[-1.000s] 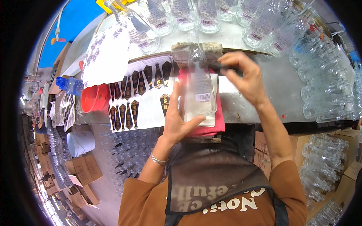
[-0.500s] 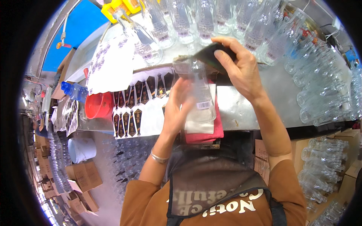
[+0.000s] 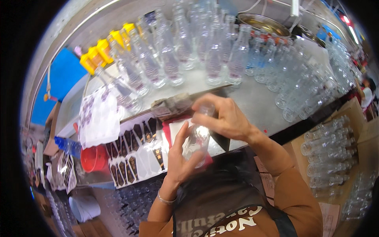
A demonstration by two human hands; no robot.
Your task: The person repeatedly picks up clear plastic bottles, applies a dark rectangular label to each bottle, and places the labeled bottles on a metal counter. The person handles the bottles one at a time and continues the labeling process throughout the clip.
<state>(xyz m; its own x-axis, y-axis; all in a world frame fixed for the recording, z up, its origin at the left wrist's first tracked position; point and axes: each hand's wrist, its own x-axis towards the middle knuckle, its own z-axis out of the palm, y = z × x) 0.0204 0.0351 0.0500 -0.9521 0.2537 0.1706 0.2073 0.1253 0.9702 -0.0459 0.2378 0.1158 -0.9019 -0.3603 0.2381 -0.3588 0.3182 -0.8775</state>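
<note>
Item: clear bottle (image 3: 197, 143), now lifted upright off the red cloth (image 3: 169, 130); our left hand (image 3: 182, 158) cradles, right hand (image 3: 223, 118) clamps its neck.

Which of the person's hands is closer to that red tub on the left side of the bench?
Left. The left hand cups the clear bottle on the side toward the red tub; the right hand grips the bottle's top, farther away.

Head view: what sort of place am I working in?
Probably a small bottling or labelling workshop: rows of empty clear glass bottles crowd the metal bench, sheets of labels lie beside, and both hands hold one bottle.
</note>
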